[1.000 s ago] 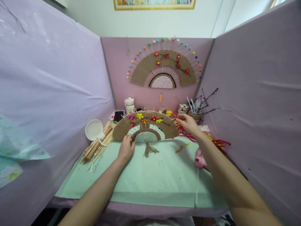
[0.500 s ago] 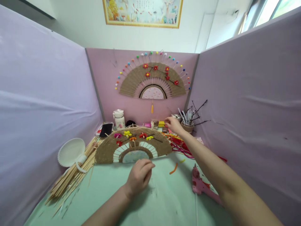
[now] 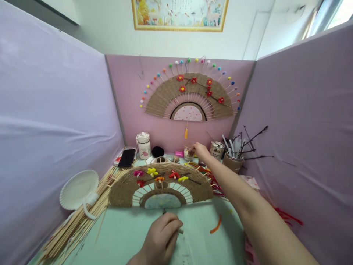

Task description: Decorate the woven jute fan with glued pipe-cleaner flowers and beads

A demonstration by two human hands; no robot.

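My left hand (image 3: 162, 235) is closed on the table in front of the half-round fan, its fingers curled. A small greyish bit shows at the fingertips, too little to name. The twine-covered fan (image 3: 121, 191) stands behind that hand, with pink, yellow, red and orange flowers (image 3: 152, 172) and a pale half-disc (image 3: 162, 201) at its base. Beyond the fan, my right hand (image 3: 200, 151) reaches to the back of the table, fingers pinched together at the rim of a small tub (image 3: 188, 154). What the pinch holds, if anything, is hidden.
Bamboo sticks (image 3: 79, 224) and a white plate (image 3: 79, 189) lie left, near a phone (image 3: 127, 158) and a white bottle (image 3: 143, 146). A pot (image 3: 233, 162) of twigs and glue sticks stands back right. An orange strip (image 3: 216, 225) lies right. A larger fan (image 3: 190, 86) hangs behind.
The view has shifted. My right hand has moved left, from beside the yellow items to the small tub. My left hand stays closed in front of the fan.
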